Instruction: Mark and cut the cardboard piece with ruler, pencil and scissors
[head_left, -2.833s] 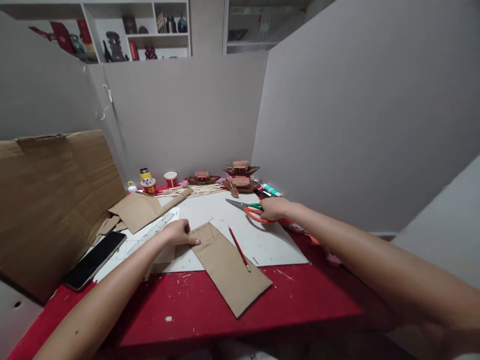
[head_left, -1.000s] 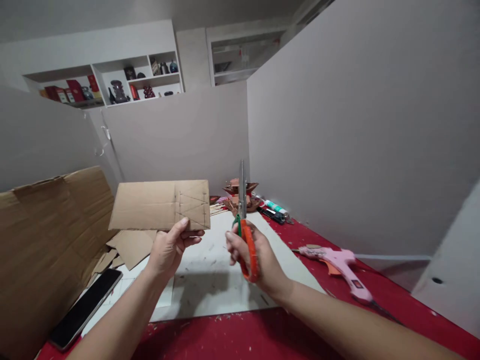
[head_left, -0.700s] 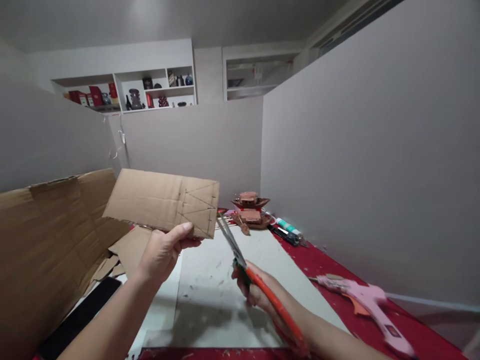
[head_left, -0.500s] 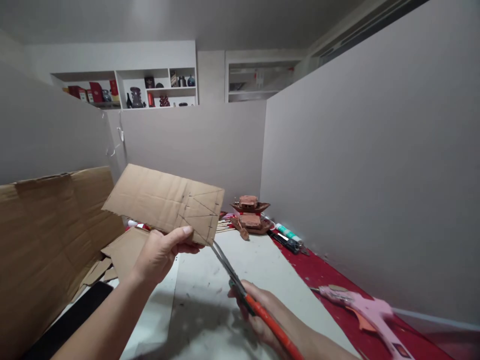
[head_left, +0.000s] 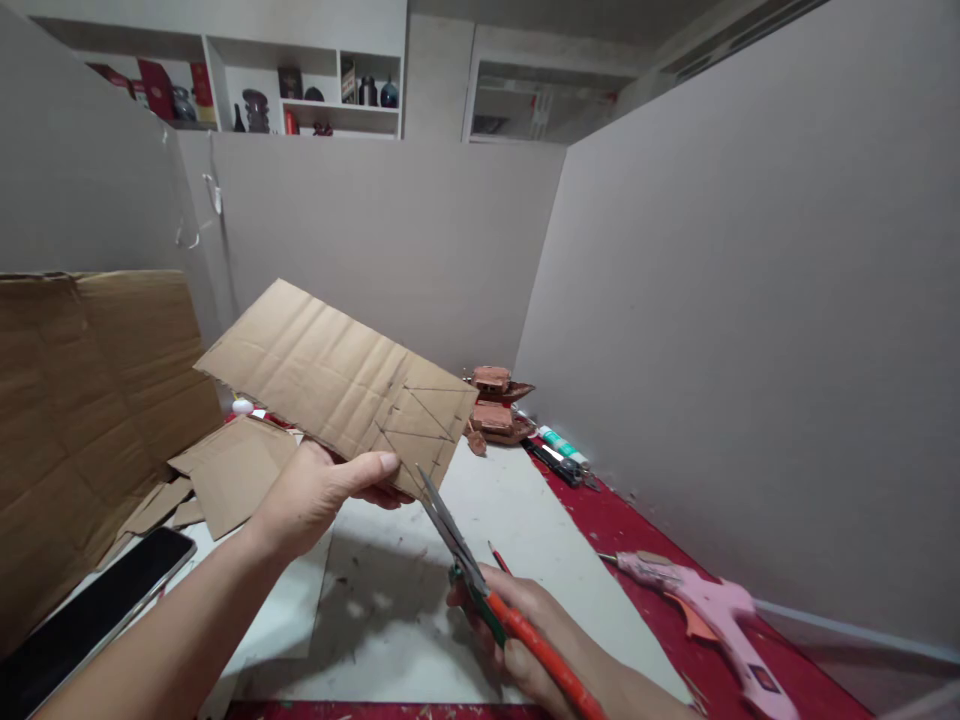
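My left hand [head_left: 341,485] pinches the lower edge of a cardboard piece [head_left: 337,365], thumb on top and fingers beneath. Pencil lines in a zigzag mark the cardboard's right end. In my right hand [head_left: 525,630] is a pair of scissors [head_left: 465,560] with orange and green handles. Its blades are parted at the cardboard's lower right corner, one lying over the face beside a drawn line. The other blade is partly hidden near the edge.
A pink glue gun [head_left: 697,600] lies on red cloth at right. Brown model boats [head_left: 499,415] stand at the back, near a glue tube [head_left: 559,442]. At left are a phone [head_left: 97,610], cardboard scraps [head_left: 232,475] and a large cardboard sheet [head_left: 97,400]. A pencil [head_left: 499,557] lies beyond my right hand.
The cardboard has tilted further, its right end lower. The scissors' blades have parted more, one now over the cardboard's face. My view has tipped downward, showing more of the phone and a pencil.
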